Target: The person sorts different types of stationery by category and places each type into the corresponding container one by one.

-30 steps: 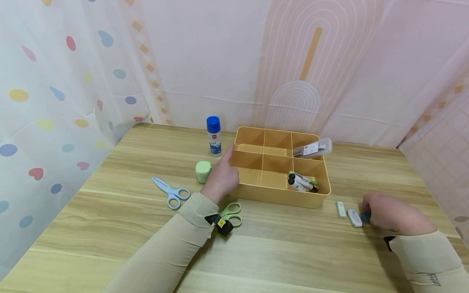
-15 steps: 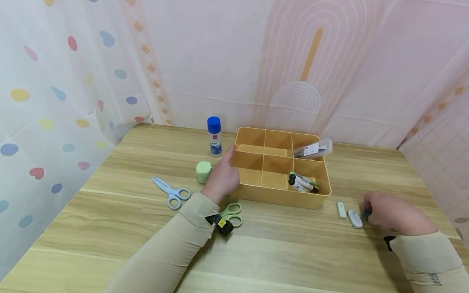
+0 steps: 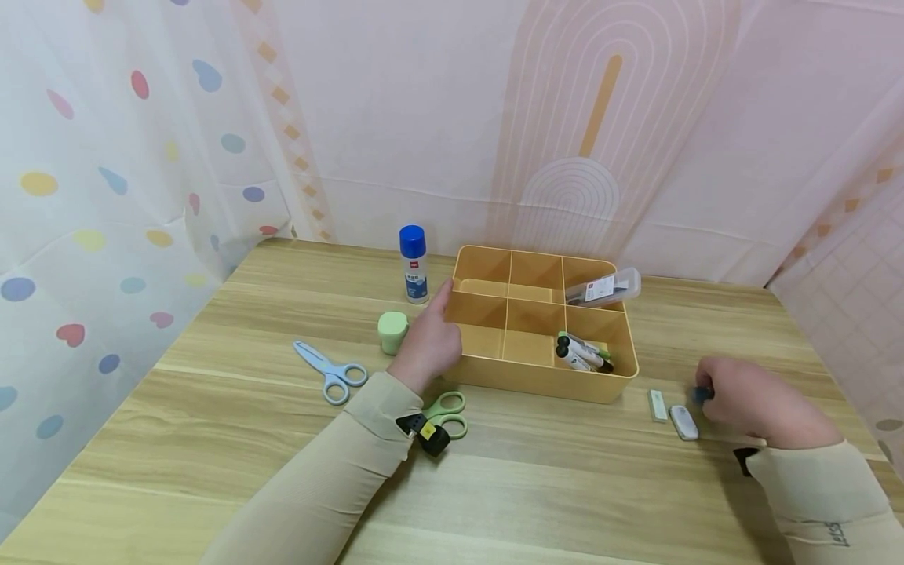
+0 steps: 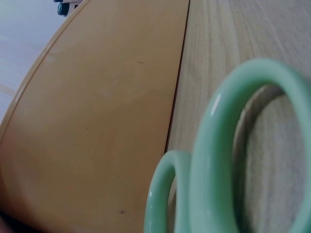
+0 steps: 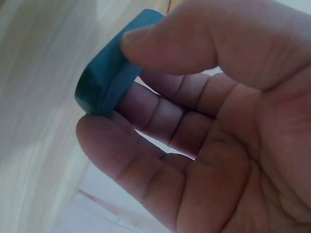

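1. Your tabletop is pale wood with grain streaks running crosswise. Take the box as the clock's centre, with 12 on the far side.
2. At 12, a pale pink cloth hangs behind the tabletop's far edge, printed with a beige arch. Toward 10 hangs a white cloth with coloured spots and hearts; toward 2, a patterned cloth flanks the right side.
3. The box is orange-yellow with six compartments. A see-through case leans in the far right one, its end poking past the rim; marker pens lie in the near right one.
4. Your left hand is at the box's 9 o'clock side, one finger straight against it. The other fingers are hidden, so I cannot tell whether they are curled.
5. Your right hand, out at 4 and well apart from the box, pinches a blue-green block between thumb and fingers.
6. Also at 4, nearer the box, lie a white block and a pale green block.
7. Green scissors lie at 8, partly hidden by your left arm; blue scissors lie farther out, between 8 and 9.
8. A green tub stands at 9, just beside your left hand; a blue-capped bottle stands upright at 10.
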Demonstrator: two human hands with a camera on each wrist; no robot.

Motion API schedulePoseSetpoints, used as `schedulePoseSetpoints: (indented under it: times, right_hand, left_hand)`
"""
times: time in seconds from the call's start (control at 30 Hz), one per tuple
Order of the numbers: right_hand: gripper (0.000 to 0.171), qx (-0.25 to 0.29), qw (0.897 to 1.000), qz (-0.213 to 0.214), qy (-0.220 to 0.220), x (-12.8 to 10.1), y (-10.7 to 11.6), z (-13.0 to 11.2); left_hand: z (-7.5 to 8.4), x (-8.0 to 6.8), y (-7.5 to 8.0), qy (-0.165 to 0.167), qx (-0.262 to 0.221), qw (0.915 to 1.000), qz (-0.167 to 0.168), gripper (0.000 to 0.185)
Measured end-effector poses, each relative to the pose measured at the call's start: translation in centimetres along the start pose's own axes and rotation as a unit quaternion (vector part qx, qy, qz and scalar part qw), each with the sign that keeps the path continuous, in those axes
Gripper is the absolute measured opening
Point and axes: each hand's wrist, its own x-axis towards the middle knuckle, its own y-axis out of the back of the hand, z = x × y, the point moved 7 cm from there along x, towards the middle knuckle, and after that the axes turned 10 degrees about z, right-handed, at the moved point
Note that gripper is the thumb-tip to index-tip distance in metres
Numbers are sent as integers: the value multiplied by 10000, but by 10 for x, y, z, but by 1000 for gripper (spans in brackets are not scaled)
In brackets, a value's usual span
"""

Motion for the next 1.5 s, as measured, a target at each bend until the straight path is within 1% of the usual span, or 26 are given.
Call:
schedulePoseSetpoints:
  times: [0.17,0.37,0.63,0.73,0.9,1.1,1.2,1.33,1.5]
  right_hand:
    - [7,-40,9997,203,118,3,6,-7]
    - [10,27,9992,388,131,7,14,-17]
    - [17,139,9967,770,213,14,28,-37]
    - [16,218,9947,962,287,19,33,-49]
    - [15,252,9895,1320,533,26,41,-69]
    - [16,365,9835,1651,643,34,47,-89]
    - [17,420,9819,1701,716,37,46,-97]
    - [18,519,9818,1650,789,42,43,-109]
    - [15,532,9798,1684,936,47,41,-123]
  left_hand:
    - [0,0,0,-41,2,10000,6,84]
    - [-1,0,1,-11,18,10000,19,84]
    - [0,-1,2,-53,95,9999,18,83]
    - [0,0,2,-53,97,9999,14,83]
    - [0,0,2,-39,38,10000,11,84]
    - [0,1,1,-79,60,9999,16,84]
    - [0,0,1,-92,55,9999,14,83]
    - [-1,-1,1,-52,26,10000,-19,79]
    - [0,-2,1,-11,13,10000,-4,78]
